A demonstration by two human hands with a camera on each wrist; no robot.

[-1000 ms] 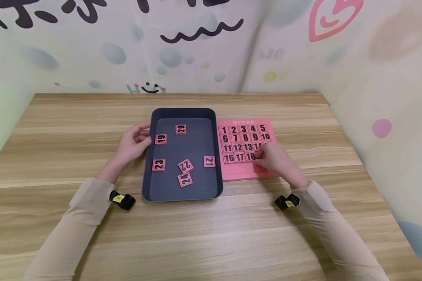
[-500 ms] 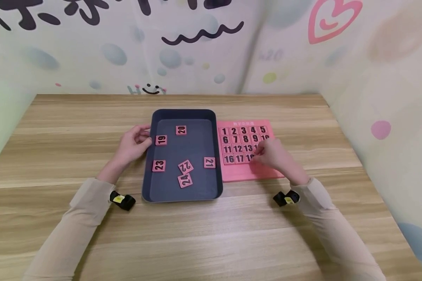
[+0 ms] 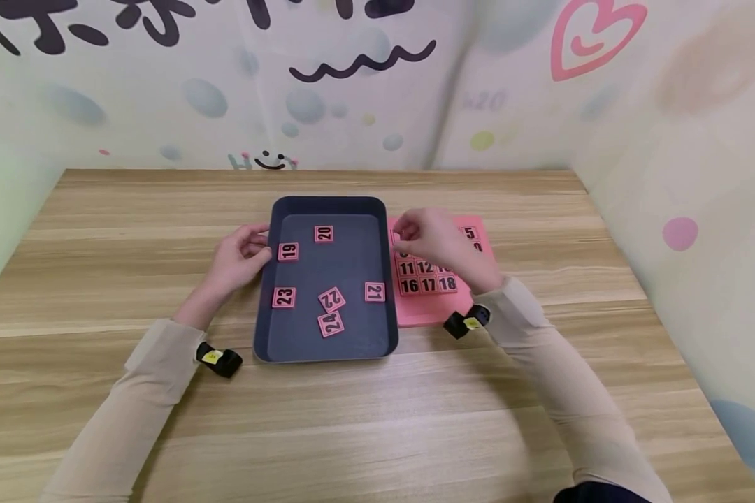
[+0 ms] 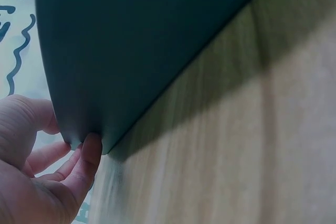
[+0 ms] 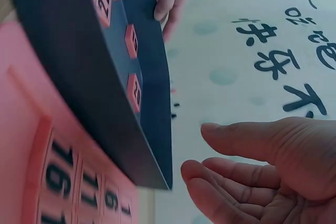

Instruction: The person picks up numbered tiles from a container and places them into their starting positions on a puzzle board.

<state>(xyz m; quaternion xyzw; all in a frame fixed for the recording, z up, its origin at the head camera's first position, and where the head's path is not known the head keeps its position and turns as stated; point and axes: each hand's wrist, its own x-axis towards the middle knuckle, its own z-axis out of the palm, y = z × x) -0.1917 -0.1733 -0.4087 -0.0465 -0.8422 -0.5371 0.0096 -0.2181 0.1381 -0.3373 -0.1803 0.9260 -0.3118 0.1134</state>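
A dark grey tray [image 3: 352,265] holds several loose pink number tiles, among them 19 [image 3: 288,251], 20 [image 3: 324,234] and 24 [image 3: 330,323], turned various ways. My left hand [image 3: 235,255] holds its left wall, thumb at the rim and fingers against the outside. Beside the tray lies a pink number board [image 3: 428,307], with numbered tiles set in rows and 18 [image 3: 447,283] ending the lowest row. Over the board's upper left my right hand [image 3: 437,241] hovers, hiding several tiles. In the right wrist view, its bent fingers [image 5: 231,187] and thumb stand apart with nothing between them.
The wooden table [image 3: 327,426] runs up to a printed backdrop [image 3: 377,105]. The tray's right wall stands against the board's left edge. Black camera bands sit at both wrists.
My right hand has left tile 18 and moved left and away from me, over the board's top rows near the tray. Tile 18 now shows fully. My left hand stays put.
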